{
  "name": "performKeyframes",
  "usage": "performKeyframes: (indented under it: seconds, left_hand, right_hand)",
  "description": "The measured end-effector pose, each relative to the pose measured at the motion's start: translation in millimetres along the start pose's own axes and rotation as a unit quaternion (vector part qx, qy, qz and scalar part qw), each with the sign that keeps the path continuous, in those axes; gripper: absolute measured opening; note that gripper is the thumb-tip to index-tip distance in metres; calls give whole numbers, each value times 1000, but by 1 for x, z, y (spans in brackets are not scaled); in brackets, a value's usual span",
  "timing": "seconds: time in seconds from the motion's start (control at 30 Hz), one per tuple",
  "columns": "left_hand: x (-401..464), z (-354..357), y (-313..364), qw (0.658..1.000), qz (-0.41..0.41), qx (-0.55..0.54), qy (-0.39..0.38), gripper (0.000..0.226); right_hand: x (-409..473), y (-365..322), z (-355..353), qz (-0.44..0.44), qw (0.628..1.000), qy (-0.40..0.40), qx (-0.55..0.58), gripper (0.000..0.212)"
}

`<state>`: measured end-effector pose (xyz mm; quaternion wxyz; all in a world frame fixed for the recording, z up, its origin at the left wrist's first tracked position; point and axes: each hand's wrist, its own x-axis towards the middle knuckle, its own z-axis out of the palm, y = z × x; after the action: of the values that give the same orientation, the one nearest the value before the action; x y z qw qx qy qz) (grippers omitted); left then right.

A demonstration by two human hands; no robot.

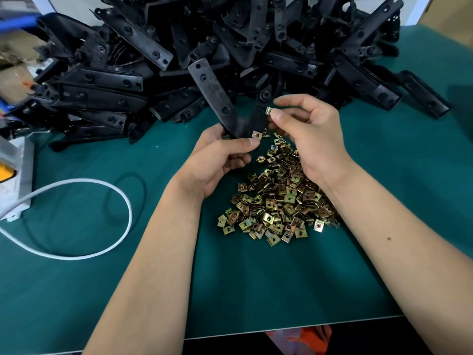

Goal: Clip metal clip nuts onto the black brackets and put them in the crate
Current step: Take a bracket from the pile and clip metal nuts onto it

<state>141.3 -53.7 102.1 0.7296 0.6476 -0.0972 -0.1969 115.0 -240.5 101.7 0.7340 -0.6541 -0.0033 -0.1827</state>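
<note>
Left hand (220,155) gripping black bracket (212,98), one nut clipped on; right hand (307,134) pinching clip nut (269,110) at bracket's 3 o'clock.

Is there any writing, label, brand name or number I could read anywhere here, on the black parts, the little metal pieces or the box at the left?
No readable text shows in this view.
Heap of black plastic brackets: holes only, no visible lettering.
Pile of brass-coloured metal clip nuts: too small to show any marking.
White box with a yellow part at the left edge: no writing can be made out.
Blurred clutter at the upper left: too blurred to read.
</note>
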Motion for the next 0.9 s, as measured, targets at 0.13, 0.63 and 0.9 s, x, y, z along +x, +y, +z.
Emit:
performKeyframes:
  seconds: [0.13,0.63,0.9]
  left_hand:
    - [0,0,0,1000,1,6,3,31]
    - [-1,-1,2,1000,-12,28,-3,25]
    - [-1,2,3,996,-26,78,-22,18]
  right_hand:
    - [1,0,0,14,1000,3,12,19]
    - [2,0,-1,36,999,-3,8,19]
    - [-3,1,7,48,998,-18,37,23]
